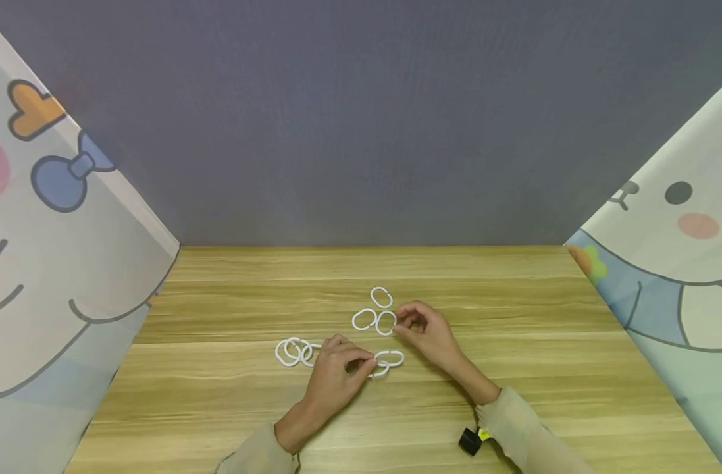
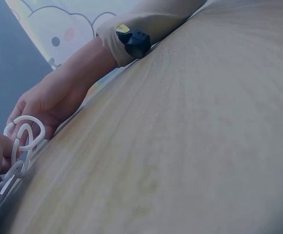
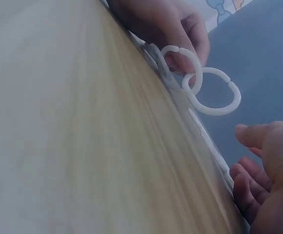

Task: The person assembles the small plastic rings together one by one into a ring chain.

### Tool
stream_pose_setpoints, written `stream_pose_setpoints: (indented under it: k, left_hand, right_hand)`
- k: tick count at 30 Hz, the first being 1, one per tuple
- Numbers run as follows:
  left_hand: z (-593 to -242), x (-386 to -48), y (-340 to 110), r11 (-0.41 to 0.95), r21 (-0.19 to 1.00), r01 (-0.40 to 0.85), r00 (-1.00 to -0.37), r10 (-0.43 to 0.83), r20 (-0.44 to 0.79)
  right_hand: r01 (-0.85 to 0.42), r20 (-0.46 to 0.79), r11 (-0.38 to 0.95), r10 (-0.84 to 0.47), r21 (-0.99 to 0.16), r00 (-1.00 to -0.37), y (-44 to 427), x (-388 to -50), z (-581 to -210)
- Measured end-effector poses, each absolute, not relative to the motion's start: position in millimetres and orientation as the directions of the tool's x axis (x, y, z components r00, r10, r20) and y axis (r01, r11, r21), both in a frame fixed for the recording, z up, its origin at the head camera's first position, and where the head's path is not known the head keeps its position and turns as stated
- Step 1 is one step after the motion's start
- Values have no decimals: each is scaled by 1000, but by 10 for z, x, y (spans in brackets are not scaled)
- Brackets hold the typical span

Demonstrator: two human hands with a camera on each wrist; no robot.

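Observation:
White oval rings, each with a small gap, form a linked chain; its left part (image 1: pixel 287 352) lies on the table and runs under the left hand (image 1: pixel 335 375). That hand pinches a link between thumb and fingertips, and the end link (image 1: pixel 394 359) sticks out to the right. In the right wrist view two joined rings (image 3: pixel 219 112) hang from the left hand (image 3: pixel 173 29). The right hand (image 1: pixel 426 332) has its fingers loosely bent beside a loose ring (image 1: pixel 386 332); whether it touches that ring cannot be told. In the right wrist view the right hand (image 3: pixel 277 170) shows apart thumb and fingers.
Two other loose rings, one at the back (image 1: pixel 381 307) and one to the left (image 1: pixel 357 320), lie by the right hand's ring. A grey panel (image 1: pixel 361 131) rises behind the wooden table (image 1: pixel 515 283), with cartoon-printed panels at both sides. A black device (image 1: pixel 470 442) sits at the right sleeve.

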State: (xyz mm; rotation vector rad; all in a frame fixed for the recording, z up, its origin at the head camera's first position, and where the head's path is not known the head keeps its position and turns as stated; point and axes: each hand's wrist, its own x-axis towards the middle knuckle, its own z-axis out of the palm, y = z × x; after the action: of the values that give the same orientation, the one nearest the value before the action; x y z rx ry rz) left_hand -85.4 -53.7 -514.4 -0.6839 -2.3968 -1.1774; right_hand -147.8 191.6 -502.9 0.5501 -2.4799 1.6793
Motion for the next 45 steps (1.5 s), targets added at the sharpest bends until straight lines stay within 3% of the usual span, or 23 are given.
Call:
stream_pose_setpoints:
  k: [18,45]
  left_hand:
    - [-5145,-857,-529,535,626,567,-814,250,525]
    - [-5155,-834,-561,541,629,557,-821,247,515]
  right_hand:
    - [-373,270,534,-264,-759,-926,1763,-1628,-5008]
    - [-435,292,588,-326,-682,-899,1784,-1578,-5027]
